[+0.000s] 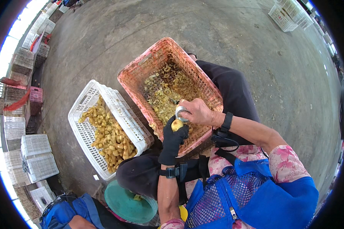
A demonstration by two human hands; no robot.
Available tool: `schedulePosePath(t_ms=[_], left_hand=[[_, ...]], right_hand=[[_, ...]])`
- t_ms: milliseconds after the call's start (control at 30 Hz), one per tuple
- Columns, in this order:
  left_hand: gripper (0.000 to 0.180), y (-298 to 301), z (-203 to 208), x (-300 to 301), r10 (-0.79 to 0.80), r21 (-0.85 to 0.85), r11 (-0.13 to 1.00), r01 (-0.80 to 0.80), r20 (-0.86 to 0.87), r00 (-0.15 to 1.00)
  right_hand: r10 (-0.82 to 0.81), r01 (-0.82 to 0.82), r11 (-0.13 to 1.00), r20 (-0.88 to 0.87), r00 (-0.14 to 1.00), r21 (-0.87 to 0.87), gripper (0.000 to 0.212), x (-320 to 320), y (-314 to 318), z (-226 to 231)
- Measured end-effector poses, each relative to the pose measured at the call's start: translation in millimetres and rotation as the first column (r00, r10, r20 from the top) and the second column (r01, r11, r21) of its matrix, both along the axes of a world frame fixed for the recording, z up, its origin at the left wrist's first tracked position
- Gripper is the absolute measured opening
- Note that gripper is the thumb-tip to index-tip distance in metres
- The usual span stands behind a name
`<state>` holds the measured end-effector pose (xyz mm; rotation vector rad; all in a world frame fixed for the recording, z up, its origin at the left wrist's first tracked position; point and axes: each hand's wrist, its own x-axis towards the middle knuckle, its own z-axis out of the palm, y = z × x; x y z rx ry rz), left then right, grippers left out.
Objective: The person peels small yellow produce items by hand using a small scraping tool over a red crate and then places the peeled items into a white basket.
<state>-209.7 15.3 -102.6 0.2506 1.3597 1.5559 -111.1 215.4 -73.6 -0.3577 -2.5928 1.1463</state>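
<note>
In a black glove, my left hand (174,138) is closed round a pale yellow piece of ginger (176,125) with a rounded end. My bare right hand (197,111) grips a round silvery metal scraper (182,113), its rim close against the ginger; whether it touches I cannot tell. Both hands are over the near part of a pinkish-red plastic crate (141,65). Peelings and scraps (160,91) lie in its bottom, yellowish in the middle and darker toward the far end. Left of it, a white plastic crate (88,147) holds many knobbly brown-yellow ginger roots (114,143).
A green basin (120,202) with a few pale pieces stands near my left knee. Another person's blue clothing (80,210) shows at the lower left. Stacked crates (38,152) line the left side; white crates (284,17) stand far right on the concrete floor (290,84).
</note>
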Motion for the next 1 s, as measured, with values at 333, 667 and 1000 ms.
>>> schedulePosePath(t_ms=[333, 667, 1000], left_hand=[[0.062, 3.7, 12.3, 6.7, 0.068, -0.031, 0.997, -0.067, 0.058, 0.996], [0.091, -3.3, 27.6, -2.2, -0.041, 0.176, 0.984, 0.033, 0.045, 0.998], [0.099, 11.9, 33.1, 1.8, 0.041, 0.276, 0.961, 0.017, -0.201, 0.979]], right_hand=[[0.0, 0.032, 0.94, -0.094, 0.996, 0.339, 0.022, -2.6, 27.6, 43.5], [-0.131, 0.122, 0.972, -0.03, 0.991, -0.198, 0.027, -0.6, -2.4, 77.5], [-0.195, 0.226, 0.733, 0.121, 0.973, -0.642, 0.026, 26.5, -14.1, 57.0]])
